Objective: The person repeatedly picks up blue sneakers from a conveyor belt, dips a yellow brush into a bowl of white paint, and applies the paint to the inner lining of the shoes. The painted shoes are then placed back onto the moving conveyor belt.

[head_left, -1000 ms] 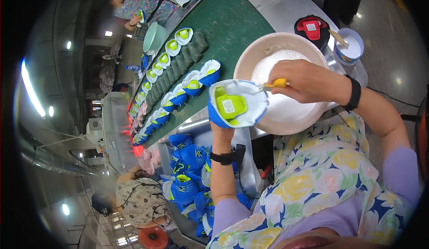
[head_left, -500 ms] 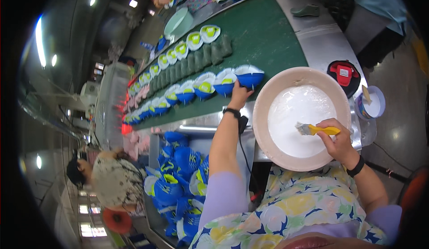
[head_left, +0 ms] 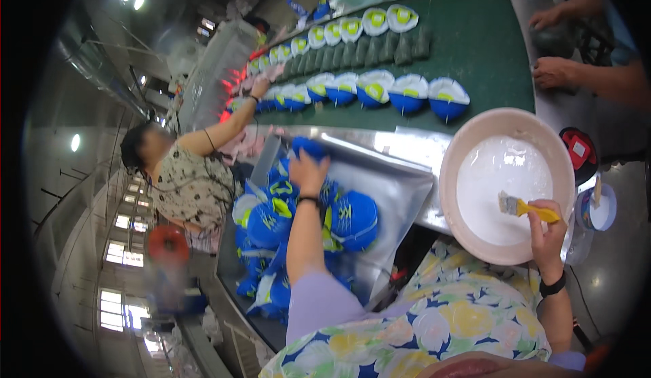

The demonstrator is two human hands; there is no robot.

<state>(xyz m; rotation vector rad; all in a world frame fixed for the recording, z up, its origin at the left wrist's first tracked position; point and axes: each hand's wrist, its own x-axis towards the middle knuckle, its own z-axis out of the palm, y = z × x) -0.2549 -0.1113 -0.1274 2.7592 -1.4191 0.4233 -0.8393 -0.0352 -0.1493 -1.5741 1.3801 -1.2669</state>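
My left hand [head_left: 309, 176] reaches into a metal bin [head_left: 400, 185] heaped with blue shoe uppers. Its fingers close on a blue shoe upper [head_left: 309, 148] near the bin's far side; the fingertips are partly hidden. A brush with a yellow handle [head_left: 539, 211] is gripped in my right hand [head_left: 546, 237]. The pale bristles tilt to the left over white liquid [head_left: 491, 181] in a large beige basin [head_left: 450, 168]. Beyond the basin, a row of blue and white shoe uppers [head_left: 449, 102] stands on the green belt [head_left: 491, 46].
Dark green blocks [head_left: 403, 49] and more white and lime uppers [head_left: 401, 18] form rows on the belt. A co-worker [head_left: 193, 174] reaches over the belt at left; another person's hands [head_left: 555, 73] are at far right. A small tub [head_left: 597, 208] stands right of the basin.
My left hand has left the nearest upper on the belt and moved down-left into the bin. My right hand keeps the brush over the basin. The view has shifted; another person's hands appear at right.
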